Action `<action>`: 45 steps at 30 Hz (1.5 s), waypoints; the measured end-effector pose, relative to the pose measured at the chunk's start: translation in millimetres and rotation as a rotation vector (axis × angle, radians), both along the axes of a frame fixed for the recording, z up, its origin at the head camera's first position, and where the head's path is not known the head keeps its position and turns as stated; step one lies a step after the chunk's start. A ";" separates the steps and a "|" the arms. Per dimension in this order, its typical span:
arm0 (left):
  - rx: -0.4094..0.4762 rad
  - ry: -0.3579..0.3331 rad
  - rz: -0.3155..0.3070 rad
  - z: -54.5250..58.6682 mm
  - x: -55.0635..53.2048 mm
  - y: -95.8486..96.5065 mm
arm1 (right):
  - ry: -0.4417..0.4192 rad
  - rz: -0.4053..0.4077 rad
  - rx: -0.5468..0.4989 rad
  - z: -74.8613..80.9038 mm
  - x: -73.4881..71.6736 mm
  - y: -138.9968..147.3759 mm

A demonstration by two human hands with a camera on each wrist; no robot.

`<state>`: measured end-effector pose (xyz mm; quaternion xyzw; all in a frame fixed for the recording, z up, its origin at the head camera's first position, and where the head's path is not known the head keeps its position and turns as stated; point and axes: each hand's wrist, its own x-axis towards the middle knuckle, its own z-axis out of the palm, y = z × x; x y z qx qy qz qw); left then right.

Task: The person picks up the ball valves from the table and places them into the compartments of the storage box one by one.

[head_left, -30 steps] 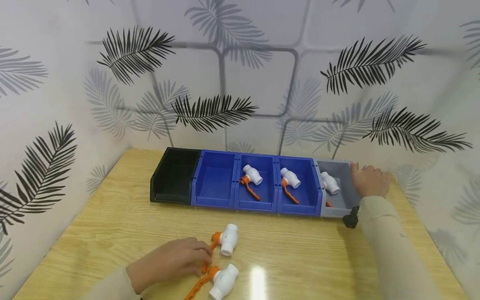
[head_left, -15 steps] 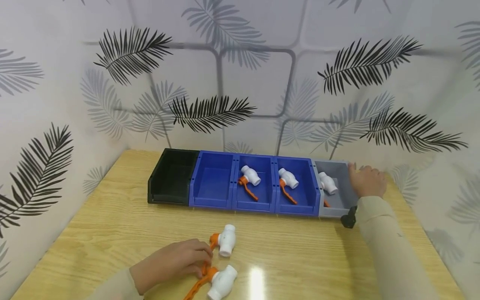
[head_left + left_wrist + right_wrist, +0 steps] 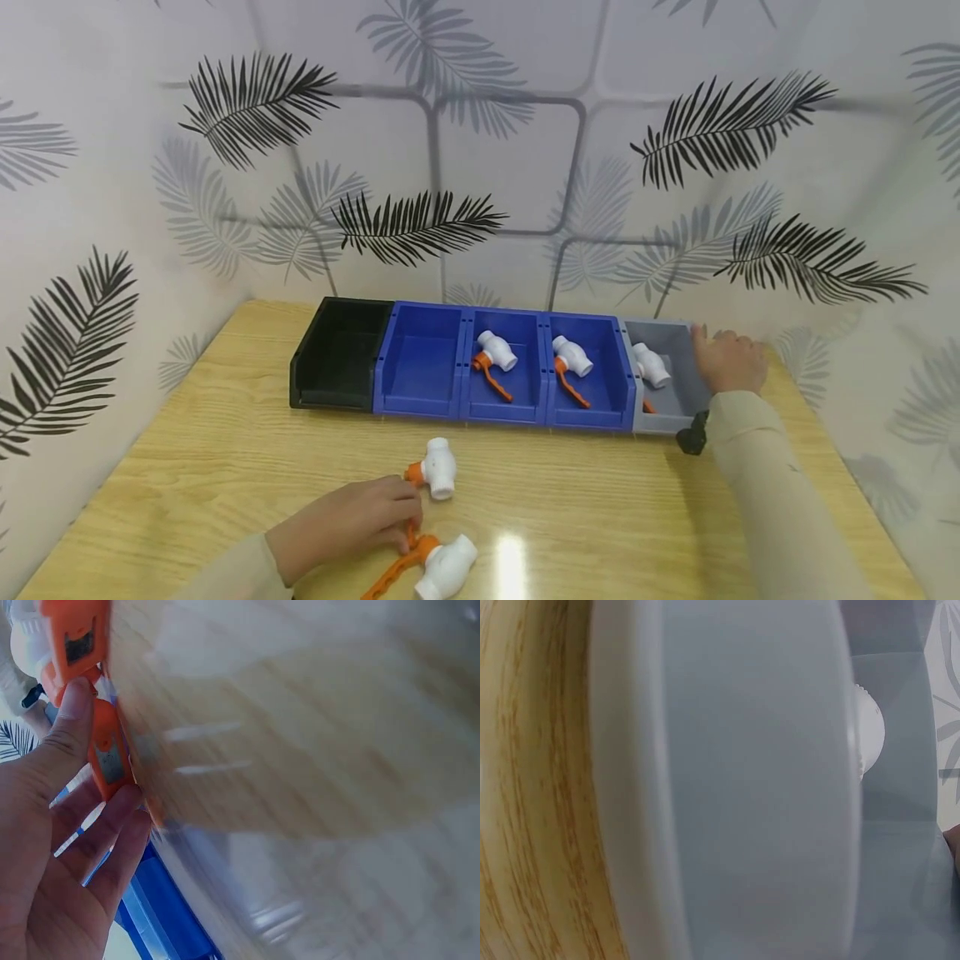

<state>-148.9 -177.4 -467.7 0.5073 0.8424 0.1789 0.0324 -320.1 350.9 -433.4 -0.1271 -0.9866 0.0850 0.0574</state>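
Two white ball valves with orange lever handles lie on the wooden table in front of the bins. My left hand (image 3: 360, 521) pinches the handle of the farther ball valve (image 3: 439, 468) between thumb and fingers; the handle (image 3: 110, 754) shows in the left wrist view. The nearer ball valve (image 3: 446, 568) lies just beside the fingertips, its handle pointing to the lower left. At the right end of the row, my right hand (image 3: 729, 360) grips the side wall of the grey bin (image 3: 686, 379). A ball valve (image 3: 651, 365) lies inside that bin.
Left of the grey bin stand blue bins, two of them holding a ball valve (image 3: 498, 351) and a similar ball valve (image 3: 573, 357). The leftmost blue bin (image 3: 422, 367) adjoins a black bin (image 3: 341, 354). A leaf-patterned backdrop (image 3: 487, 167) rises behind.
The farther valve has shifted slightly left and away from the nearer one, with my left fingers on its handle. My right hand keeps its place on the grey bin.
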 end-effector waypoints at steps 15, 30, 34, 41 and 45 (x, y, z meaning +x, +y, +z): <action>0.035 0.032 0.037 4.7 1.7 -1.1 | -0.011 -0.020 0.015 -0.3 -1.0 -2.1; 0.051 0.127 0.018 6.1 -1.2 1.6 | -0.007 -0.024 -0.019 -0.3 -2.0 0.3; 0.059 0.150 0.038 7.2 -1.2 3.6 | 0.004 -0.026 -0.021 -0.7 -1.8 0.3; 0.068 0.170 0.058 8.4 -1.0 4.0 | 0.040 -0.034 -0.028 -2.9 -1.4 -0.3; 0.080 0.192 0.066 8.1 -1.9 3.2 | 0.046 -0.049 -0.035 -4.4 -1.9 0.5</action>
